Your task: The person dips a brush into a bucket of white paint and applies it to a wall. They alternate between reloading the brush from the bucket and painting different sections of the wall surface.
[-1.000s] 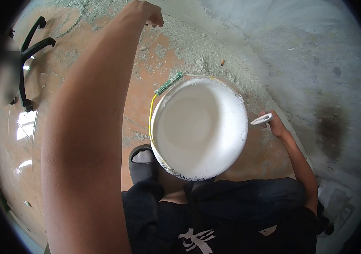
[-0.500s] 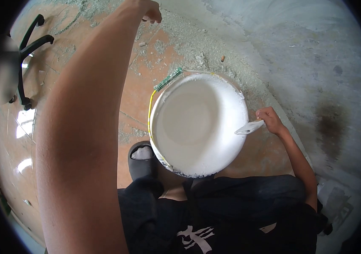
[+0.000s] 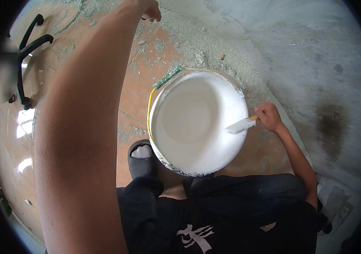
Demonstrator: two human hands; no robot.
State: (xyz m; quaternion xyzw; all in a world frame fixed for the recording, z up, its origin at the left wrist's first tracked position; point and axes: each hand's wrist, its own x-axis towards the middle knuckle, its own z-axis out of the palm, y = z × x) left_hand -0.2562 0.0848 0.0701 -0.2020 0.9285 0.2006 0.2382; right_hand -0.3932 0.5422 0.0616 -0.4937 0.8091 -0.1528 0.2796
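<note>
A large round bucket (image 3: 231, 152) stands between my feet, its inner wall coated white. Off-white liquid paint (image 3: 189, 114) lies in the bottom. At the rim's right side my right hand (image 3: 268, 117) grips the wooden handle of a flat paintbrush (image 3: 240, 125). White paint covers the brush head, which reaches in over the rim, above the liquid. My left arm stretches up across the left side. At the top edge my left hand (image 3: 151, 11) has curled fingers, partly cut off, and whatever they may hold is hidden.
A wire handle with a green grip (image 3: 167, 78) hangs at the bucket's left. Pale flakes (image 3: 193, 46) litter the tiled floor beside a grey wall (image 3: 303, 67). A chair's black wheeled base (image 3: 24, 55) stands far left. My shoe (image 3: 141, 163) is close to the bucket.
My right hand has shifted slightly up, and the brush head has moved left, farther over the bucket and turned flatter to view. More of its wooden handle shows. My left arm is nearly still.
</note>
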